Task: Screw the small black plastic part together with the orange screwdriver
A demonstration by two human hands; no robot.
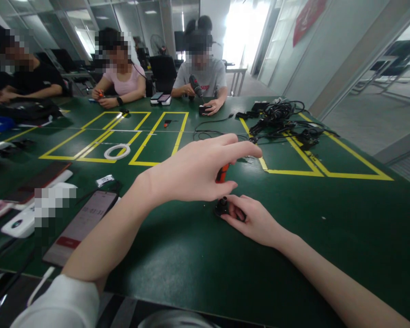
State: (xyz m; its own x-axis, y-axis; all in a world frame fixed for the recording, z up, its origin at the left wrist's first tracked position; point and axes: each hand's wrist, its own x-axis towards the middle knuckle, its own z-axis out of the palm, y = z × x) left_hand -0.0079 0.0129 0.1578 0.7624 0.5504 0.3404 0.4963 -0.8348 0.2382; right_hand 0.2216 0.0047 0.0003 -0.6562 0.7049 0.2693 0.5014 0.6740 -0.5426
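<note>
My left hand (191, 171) hovers palm-down over the table, index finger stretched forward and thumb apart below it. Between them shows an orange tool handle (222, 174), which seems to be held by the curled fingers hidden behind; its full shape is covered. Just under the thumb, my right hand (251, 214) pinches a small black round part (221, 207) at the tabletop. A short dark post sticks up from this part, close below the left thumb.
A phone (85, 223) and a white device (37, 209) lie at left. A white ring (117, 151) sits near yellow tape outlines. Black cables (280, 116) pile up at back right. Across the green table (328, 255), a person (201, 73) holds a power drill (195, 86); others sit left.
</note>
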